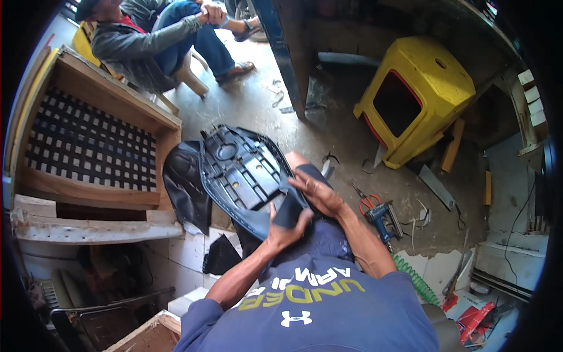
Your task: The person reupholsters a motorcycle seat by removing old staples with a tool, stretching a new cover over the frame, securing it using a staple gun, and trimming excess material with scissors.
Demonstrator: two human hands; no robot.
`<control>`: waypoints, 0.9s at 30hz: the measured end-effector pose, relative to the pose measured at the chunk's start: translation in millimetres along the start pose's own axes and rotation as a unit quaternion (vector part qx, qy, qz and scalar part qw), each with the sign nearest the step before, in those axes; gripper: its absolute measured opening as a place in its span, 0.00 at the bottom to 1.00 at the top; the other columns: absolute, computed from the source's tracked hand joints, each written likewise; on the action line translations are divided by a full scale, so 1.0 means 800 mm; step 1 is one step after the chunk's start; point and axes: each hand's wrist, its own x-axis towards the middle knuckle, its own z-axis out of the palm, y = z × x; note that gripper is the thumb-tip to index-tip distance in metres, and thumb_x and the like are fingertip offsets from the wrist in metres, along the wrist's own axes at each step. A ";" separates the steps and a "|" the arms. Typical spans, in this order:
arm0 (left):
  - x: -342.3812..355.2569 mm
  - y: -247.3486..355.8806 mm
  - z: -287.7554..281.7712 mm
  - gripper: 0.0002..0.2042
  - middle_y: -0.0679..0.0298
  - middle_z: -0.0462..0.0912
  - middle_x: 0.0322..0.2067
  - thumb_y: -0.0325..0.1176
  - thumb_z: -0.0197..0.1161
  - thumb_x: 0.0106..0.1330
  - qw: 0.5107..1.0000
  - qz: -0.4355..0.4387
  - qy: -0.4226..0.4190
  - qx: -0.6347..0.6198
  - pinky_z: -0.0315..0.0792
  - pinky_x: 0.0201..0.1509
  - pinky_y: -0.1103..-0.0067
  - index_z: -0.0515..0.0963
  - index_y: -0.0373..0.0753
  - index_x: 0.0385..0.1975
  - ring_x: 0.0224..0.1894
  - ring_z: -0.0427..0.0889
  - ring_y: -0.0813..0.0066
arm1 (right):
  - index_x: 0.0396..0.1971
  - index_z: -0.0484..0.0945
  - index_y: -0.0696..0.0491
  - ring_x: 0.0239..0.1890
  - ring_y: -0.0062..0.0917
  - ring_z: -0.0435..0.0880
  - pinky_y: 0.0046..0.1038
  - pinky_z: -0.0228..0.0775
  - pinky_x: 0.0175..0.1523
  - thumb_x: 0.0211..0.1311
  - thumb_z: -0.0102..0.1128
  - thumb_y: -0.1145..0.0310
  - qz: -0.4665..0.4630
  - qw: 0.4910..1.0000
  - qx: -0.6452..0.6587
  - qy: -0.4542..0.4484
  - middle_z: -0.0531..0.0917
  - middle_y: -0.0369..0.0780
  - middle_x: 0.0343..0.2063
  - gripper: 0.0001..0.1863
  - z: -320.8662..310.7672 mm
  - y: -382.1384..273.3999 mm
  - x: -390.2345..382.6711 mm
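Observation:
Across my lap lies a motorcycle seat point(243, 167), its black ribbed plastic base facing up. A black cover wraps round its rim, and a loose black flap of this seat cover point(290, 212) stands up at the near right end. My left hand point(287, 230) is closed on the lower side of that flap, thumb toward the seat base. My right hand point(318, 192) grips the flap's upper right edge, fingers bent over it. More loose black cover point(187, 176) hangs off the seat's left side.
A blue staple gun point(384, 224) and orange-handled pliers point(368, 202) lie right of my knee, near a green coiled hose point(415, 276). A yellow plastic stool point(413, 100) lies tipped over. Left stands a wooden frame with black webbing point(88, 141). Another person point(155, 47) sits at far left.

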 end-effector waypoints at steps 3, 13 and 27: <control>0.012 -0.028 0.020 0.11 0.53 0.85 0.39 0.36 0.70 0.64 0.989 -0.017 0.148 -0.023 0.68 0.61 0.60 0.82 0.34 0.36 0.44 0.81 0.48 | 0.74 0.56 0.60 0.72 0.35 0.69 0.38 0.60 0.75 0.75 0.53 0.46 -0.015 0.982 0.148 0.115 0.67 0.51 0.71 0.41 -0.007 -0.014 -0.005; 0.009 0.009 0.006 0.25 0.45 0.75 0.50 0.38 0.72 0.56 0.972 -0.135 0.184 0.056 0.62 0.66 0.56 0.76 0.24 0.47 0.57 0.70 0.46 | 0.60 0.63 0.58 0.55 0.55 0.79 0.47 0.69 0.64 0.49 0.71 0.67 0.317 0.458 -0.619 0.554 0.77 0.56 0.55 0.38 -0.221 0.116 -0.267; 0.015 -0.013 0.020 0.22 0.49 0.69 0.58 0.36 0.70 0.53 0.966 -0.131 0.075 0.208 0.62 0.65 0.58 0.80 0.38 0.48 0.62 0.65 0.46 | 0.36 0.85 0.60 0.30 0.28 0.84 0.35 0.77 0.41 0.52 0.64 0.62 0.165 0.722 -0.508 0.439 0.86 0.43 0.26 0.18 -0.158 -0.040 -0.180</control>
